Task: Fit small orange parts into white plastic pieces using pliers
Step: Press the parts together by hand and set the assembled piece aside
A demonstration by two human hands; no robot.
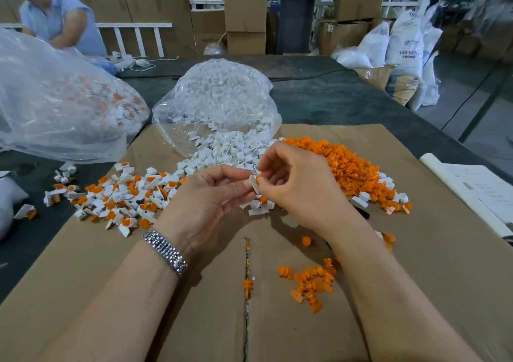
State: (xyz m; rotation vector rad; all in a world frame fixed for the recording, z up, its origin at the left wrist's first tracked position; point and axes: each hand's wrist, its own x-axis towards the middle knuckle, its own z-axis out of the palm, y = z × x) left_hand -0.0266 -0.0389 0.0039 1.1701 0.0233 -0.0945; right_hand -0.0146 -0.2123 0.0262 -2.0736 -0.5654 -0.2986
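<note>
A clear crinkled plastic bag [219, 103] at upper centre spills white plastic pieces [222, 151] onto flat brown cardboard [416, 250]; loose orange parts [347, 162] heap right. At centre, the left hand [205, 195] pinches a white piece [254, 184], the right hand [299, 187] pinches an orange part [259, 179] against it.

Bare cardboard [166, 292] between part piles [347, 167]

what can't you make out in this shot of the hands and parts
Head view only:
- How far the orange part sits in the white piece: covered by fingers of the left hand and right hand.
- Pliers: none visible, only a small metal glint at the fingertips.
- Paper sheet: cut by the right edge, print too small.
</note>
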